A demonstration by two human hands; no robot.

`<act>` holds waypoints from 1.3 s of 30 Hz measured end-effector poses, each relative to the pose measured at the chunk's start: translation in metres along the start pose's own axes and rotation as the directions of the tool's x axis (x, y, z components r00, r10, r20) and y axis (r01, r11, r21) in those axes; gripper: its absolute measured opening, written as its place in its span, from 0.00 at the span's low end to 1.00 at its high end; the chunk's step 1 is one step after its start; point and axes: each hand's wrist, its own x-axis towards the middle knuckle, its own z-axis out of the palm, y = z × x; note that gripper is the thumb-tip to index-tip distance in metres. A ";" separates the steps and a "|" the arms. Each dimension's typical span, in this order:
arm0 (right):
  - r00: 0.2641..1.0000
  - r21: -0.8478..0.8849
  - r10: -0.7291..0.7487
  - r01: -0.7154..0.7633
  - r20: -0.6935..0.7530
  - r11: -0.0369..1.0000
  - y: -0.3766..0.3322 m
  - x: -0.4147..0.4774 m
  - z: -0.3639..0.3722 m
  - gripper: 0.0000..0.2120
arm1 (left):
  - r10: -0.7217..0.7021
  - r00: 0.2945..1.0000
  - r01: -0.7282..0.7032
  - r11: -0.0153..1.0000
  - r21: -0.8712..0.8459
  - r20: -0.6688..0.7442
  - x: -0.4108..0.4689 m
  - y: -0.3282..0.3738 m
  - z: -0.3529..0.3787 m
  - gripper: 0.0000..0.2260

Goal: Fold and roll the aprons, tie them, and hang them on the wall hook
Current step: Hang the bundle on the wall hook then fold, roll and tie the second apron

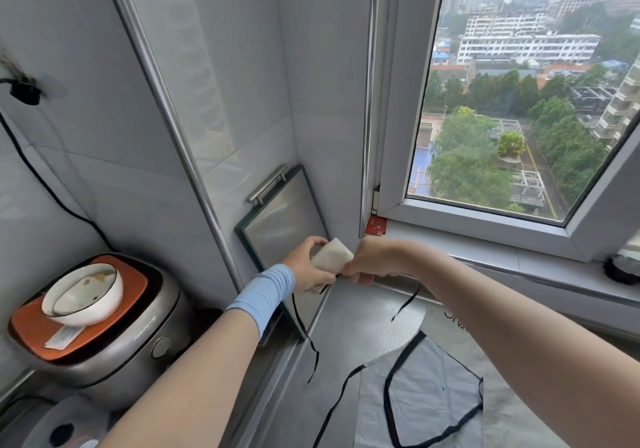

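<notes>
Left hand [306, 269] gripped the rolled apron [331, 254] above the tabletop's [356, 323] far left corner; right hand [369, 261] pinched its black strap [316, 356], apparently mid-tying. Second apron [426, 395] lay flat, unfolded, near the front edge; nothing hung yet.

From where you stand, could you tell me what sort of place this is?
Probably a home kitchen in a high-rise flat: a rice cooker with a bowl on its lid, a tiled wall, and a window overlooking rooftops.
</notes>
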 end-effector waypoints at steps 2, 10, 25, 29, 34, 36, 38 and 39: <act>0.991 -0.287 -0.127 0.109 -0.046 0.952 -0.009 -0.004 -0.008 0.10 | 0.050 0.995 -0.066 0.981 0.182 0.089 -0.003 0.006 0.001 0.28; 0.820 -0.309 -0.482 0.392 -0.309 0.866 -0.007 0.010 -0.021 0.11 | 0.071 0.959 -0.175 0.910 0.377 0.275 -0.015 0.023 0.021 0.30; 0.874 0.547 0.190 0.098 -0.446 0.832 0.029 0.043 0.038 0.19 | -0.325 0.946 0.254 0.771 -0.585 -0.018 0.010 -0.022 0.031 0.29; 0.994 0.877 -0.101 0.006 0.048 0.481 0.011 0.018 0.068 0.23 | -0.353 0.935 0.214 0.659 -0.721 -0.045 0.016 -0.021 0.028 0.23; 0.840 0.908 -0.460 -0.087 0.288 0.409 -0.002 0.007 0.085 0.22 | -0.382 0.918 0.176 0.628 -0.758 -0.104 0.028 -0.027 0.022 0.27; 0.829 0.913 -0.481 -0.080 0.285 0.401 0.001 0.006 0.082 0.14 | -0.368 0.926 0.177 0.608 -0.774 -0.078 0.021 -0.023 0.015 0.28; 0.842 0.870 -0.448 -0.050 0.301 0.490 0.012 0.007 0.076 0.10 | -0.329 0.944 0.182 0.595 -0.783 -0.031 0.015 -0.024 0.008 0.28; 0.845 0.835 -0.426 -0.045 0.325 0.549 0.019 0.009 0.071 0.10 | -0.307 0.952 0.198 0.603 -0.772 0.004 0.013 -0.026 0.004 0.27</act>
